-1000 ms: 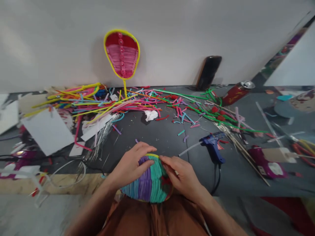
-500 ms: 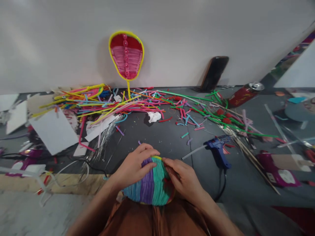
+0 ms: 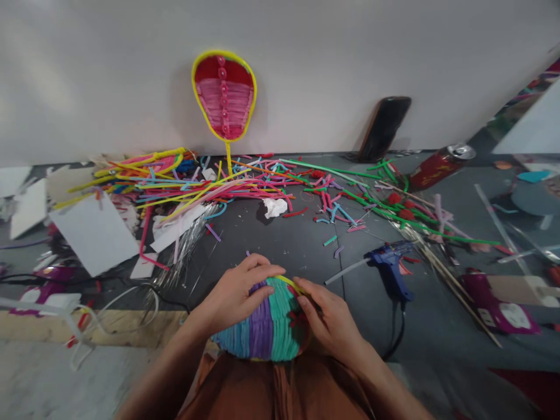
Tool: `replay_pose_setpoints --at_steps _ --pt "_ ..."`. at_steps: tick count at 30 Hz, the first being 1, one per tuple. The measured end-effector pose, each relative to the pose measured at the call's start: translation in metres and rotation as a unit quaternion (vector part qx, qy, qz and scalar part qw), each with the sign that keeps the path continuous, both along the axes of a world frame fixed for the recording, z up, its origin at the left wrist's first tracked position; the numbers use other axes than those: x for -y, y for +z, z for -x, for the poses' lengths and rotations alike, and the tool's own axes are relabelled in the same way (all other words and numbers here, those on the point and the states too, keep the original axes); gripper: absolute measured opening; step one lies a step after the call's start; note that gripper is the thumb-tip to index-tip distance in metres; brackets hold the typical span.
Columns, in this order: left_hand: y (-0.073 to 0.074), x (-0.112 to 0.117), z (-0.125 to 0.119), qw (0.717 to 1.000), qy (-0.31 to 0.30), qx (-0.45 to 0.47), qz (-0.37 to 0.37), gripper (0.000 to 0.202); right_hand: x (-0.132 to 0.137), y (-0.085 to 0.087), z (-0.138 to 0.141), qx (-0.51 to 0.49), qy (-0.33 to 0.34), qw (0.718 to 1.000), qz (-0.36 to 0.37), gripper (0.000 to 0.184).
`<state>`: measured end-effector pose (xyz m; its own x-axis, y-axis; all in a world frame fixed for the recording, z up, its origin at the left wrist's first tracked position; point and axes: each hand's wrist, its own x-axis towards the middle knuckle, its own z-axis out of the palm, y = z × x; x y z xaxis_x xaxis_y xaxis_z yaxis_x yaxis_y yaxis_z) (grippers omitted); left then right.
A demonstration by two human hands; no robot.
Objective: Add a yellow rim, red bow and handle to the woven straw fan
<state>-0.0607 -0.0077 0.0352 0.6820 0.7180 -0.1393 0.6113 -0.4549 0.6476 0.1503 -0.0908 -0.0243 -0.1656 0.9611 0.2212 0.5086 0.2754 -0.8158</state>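
I hold a woven pipe-cleaner piece (image 3: 266, 326) with blue, purple and teal stripes and a yellow rim, close to my lap at the table's near edge. My left hand (image 3: 234, 294) lies over its top left, fingers curled onto the purple and teal bands. My right hand (image 3: 330, 321) grips its right edge, fingertips pressed at the yellow rim near a red patch. Both hands are closed on the piece.
A heap of coloured pipe cleaners (image 3: 196, 184) covers the back of the dark table (image 3: 289, 245). A red and pink fan-shaped piece (image 3: 224, 96) leans on the wall beside a phone (image 3: 382, 128). A blue glue gun (image 3: 389, 262), a red can (image 3: 440, 166) and white card (image 3: 94, 233) lie around.
My right fingers have slid a little down the rim to the right side of the piece. The view has shifted slightly; the left hand keeps its hold.
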Motion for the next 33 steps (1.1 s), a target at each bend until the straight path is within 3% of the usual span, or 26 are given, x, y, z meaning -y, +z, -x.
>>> replay_pose_setpoints --at_steps 9,14,18,23,28,30,33 --pt "0.011 -0.012 -0.003 0.996 -0.086 -0.005 0.009 0.031 -0.004 0.0 0.008 -0.046 0.016 0.999 -0.006 0.035" --pt "0.013 -0.016 -0.009 0.997 -0.074 0.019 0.034 0.027 -0.005 0.004 0.005 -0.026 0.028 0.999 -0.013 0.038" --pt "0.008 -0.022 0.003 0.998 -0.032 0.045 0.03 0.025 -0.004 0.009 -0.013 0.011 -0.011 1.0 -0.015 0.034" --pt "0.005 -0.03 0.024 0.991 0.085 0.094 0.053 0.024 -0.005 0.015 -0.042 0.054 -0.085 0.994 -0.034 0.027" --pt "0.005 -0.031 0.027 0.955 0.195 0.148 0.169 0.035 -0.006 0.021 -0.058 0.084 -0.124 0.987 -0.062 0.028" --pt "0.001 -0.029 0.022 0.941 0.207 0.167 0.208 0.037 -0.006 0.024 -0.058 0.087 -0.145 0.983 -0.073 0.029" --pt "-0.006 -0.026 0.01 0.95 0.178 0.161 0.197 0.032 -0.011 0.029 -0.048 0.08 -0.128 0.985 -0.085 0.03"
